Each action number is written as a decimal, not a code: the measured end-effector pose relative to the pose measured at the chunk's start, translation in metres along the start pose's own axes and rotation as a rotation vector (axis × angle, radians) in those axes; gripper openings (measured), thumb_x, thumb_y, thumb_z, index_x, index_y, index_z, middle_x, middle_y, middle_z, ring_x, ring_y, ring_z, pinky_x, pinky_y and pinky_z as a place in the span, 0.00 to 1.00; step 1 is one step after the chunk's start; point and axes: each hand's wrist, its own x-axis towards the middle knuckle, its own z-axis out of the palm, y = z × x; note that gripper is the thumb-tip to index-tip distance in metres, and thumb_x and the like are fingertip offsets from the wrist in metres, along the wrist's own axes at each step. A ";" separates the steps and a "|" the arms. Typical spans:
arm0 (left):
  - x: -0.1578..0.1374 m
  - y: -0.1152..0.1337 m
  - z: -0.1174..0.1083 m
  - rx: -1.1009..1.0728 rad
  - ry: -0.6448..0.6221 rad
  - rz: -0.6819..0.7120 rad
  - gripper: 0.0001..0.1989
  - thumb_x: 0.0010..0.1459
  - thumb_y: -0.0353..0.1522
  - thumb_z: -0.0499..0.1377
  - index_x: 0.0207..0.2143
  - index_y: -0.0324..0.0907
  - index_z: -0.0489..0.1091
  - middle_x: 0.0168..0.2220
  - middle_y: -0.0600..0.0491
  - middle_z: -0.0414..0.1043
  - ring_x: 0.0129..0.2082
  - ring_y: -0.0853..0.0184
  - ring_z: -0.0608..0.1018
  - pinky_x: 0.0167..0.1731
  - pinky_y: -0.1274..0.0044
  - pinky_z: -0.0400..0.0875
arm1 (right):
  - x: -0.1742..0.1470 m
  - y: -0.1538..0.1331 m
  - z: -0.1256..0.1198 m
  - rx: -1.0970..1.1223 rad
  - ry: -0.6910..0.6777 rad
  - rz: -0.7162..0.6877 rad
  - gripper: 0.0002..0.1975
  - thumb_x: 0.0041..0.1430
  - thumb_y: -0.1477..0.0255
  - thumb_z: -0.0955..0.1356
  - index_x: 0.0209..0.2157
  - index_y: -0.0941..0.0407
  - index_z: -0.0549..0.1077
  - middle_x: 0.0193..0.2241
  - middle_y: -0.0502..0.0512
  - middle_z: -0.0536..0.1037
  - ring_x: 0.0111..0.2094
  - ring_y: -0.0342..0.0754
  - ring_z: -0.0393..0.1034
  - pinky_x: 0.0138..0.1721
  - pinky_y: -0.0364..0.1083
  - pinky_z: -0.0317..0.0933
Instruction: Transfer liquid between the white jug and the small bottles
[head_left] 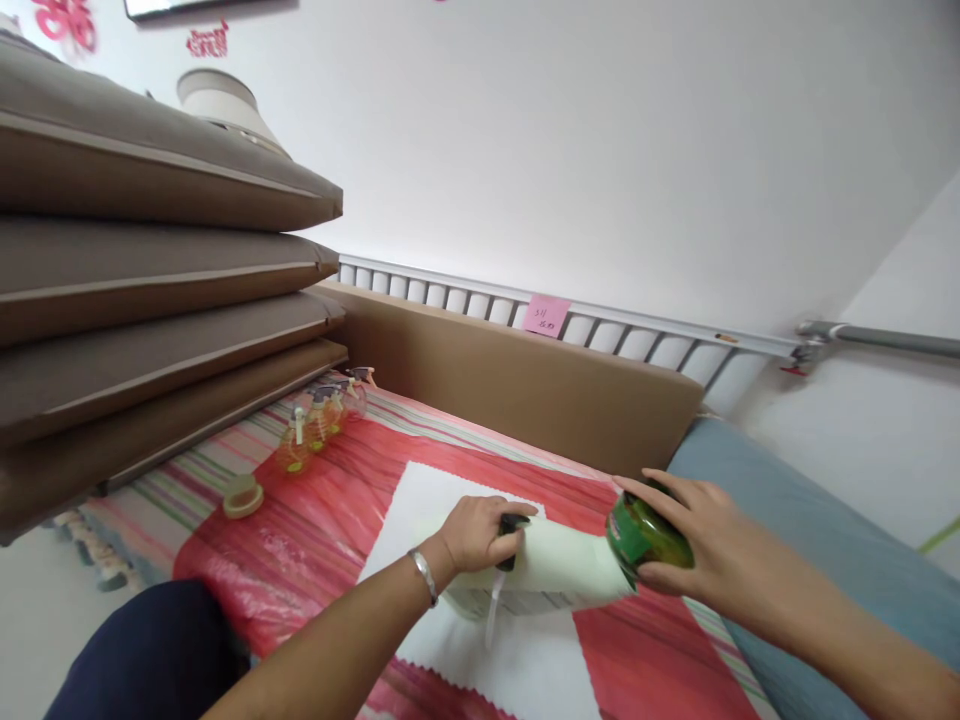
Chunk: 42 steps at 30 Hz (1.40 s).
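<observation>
My left hand (474,535) is closed around a dark pump head (513,530), with a pale dip tube (493,610) hanging below it. Beneath that hand a large pale green container (559,570) lies on its side, small print along its lower face. Its narrower right end meets or nearly meets a green see-through bottle (646,535); I cannot tell whether they touch. Fingers of my right hand (694,540) wrap round the bottle, which is tilted. A white cloth with zigzag edges (517,655) lies under the container.
Several clear yellowish spray bottles (319,420) and a round lid-like piece (243,496) stand left on the red plastic sheet (300,530). Stacked brown cushions (150,270) rise at the left. A brown padded board (510,375) runs behind, before a white radiator (472,300). Blue fabric (757,500) lies right.
</observation>
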 end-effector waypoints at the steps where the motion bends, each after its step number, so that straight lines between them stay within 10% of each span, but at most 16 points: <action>1: -0.002 -0.001 -0.002 -0.020 0.009 -0.007 0.20 0.54 0.34 0.53 0.50 0.50 0.68 0.41 0.54 0.76 0.39 0.62 0.77 0.41 0.73 0.69 | 0.001 0.000 -0.002 0.009 0.001 0.011 0.35 0.38 0.60 0.72 0.53 0.43 0.66 0.52 0.58 0.68 0.49 0.64 0.63 0.46 0.61 0.61; 5: -0.013 -0.015 -0.010 -0.173 0.077 -0.048 0.20 0.53 0.33 0.53 0.50 0.48 0.68 0.47 0.53 0.74 0.44 0.62 0.75 0.46 0.73 0.67 | 0.009 0.005 -0.010 0.148 0.065 0.147 0.35 0.42 0.55 0.71 0.54 0.46 0.64 0.51 0.61 0.69 0.50 0.64 0.63 0.49 0.61 0.58; 10: -0.035 -0.050 -0.018 -0.444 0.197 -0.113 0.20 0.55 0.34 0.52 0.50 0.42 0.68 0.50 0.50 0.72 0.49 0.62 0.73 0.52 0.71 0.63 | 0.013 0.005 0.004 0.789 0.155 0.652 0.34 0.47 0.53 0.67 0.55 0.50 0.61 0.54 0.66 0.67 0.51 0.63 0.65 0.45 0.56 0.63; 15: -0.061 -0.087 -0.023 -0.671 0.311 -0.253 0.21 0.57 0.39 0.52 0.50 0.39 0.68 0.51 0.48 0.70 0.52 0.60 0.69 0.54 0.68 0.60 | -0.002 -0.023 0.069 1.687 0.242 0.839 0.27 0.49 0.51 0.66 0.48 0.50 0.67 0.51 0.58 0.72 0.49 0.58 0.68 0.43 0.56 0.67; 22: -0.077 -0.103 -0.031 -0.842 0.352 -0.459 0.22 0.57 0.41 0.50 0.49 0.37 0.69 0.40 0.49 0.76 0.40 0.61 0.75 0.42 0.72 0.69 | -0.037 -0.087 0.163 2.357 0.120 0.923 0.23 0.49 0.46 0.63 0.38 0.46 0.75 0.41 0.51 0.79 0.44 0.56 0.72 0.48 0.58 0.61; 32: -0.075 -0.080 -0.055 -0.803 0.590 -0.498 0.20 0.57 0.38 0.47 0.38 0.34 0.74 0.40 0.44 0.77 0.44 0.57 0.75 0.46 0.65 0.67 | -0.064 -0.121 0.183 2.566 0.086 0.851 0.20 0.45 0.53 0.71 0.38 0.48 0.76 0.42 0.53 0.79 0.46 0.58 0.70 0.50 0.63 0.59; 42: -0.053 -0.018 -0.078 -0.668 0.761 -0.222 0.14 0.55 0.35 0.53 0.36 0.37 0.74 0.39 0.46 0.77 0.41 0.57 0.76 0.42 0.67 0.70 | -0.068 -0.149 0.179 2.473 0.053 0.774 0.30 0.51 0.63 0.71 0.54 0.51 0.58 0.50 0.57 0.72 0.50 0.56 0.67 0.50 0.57 0.59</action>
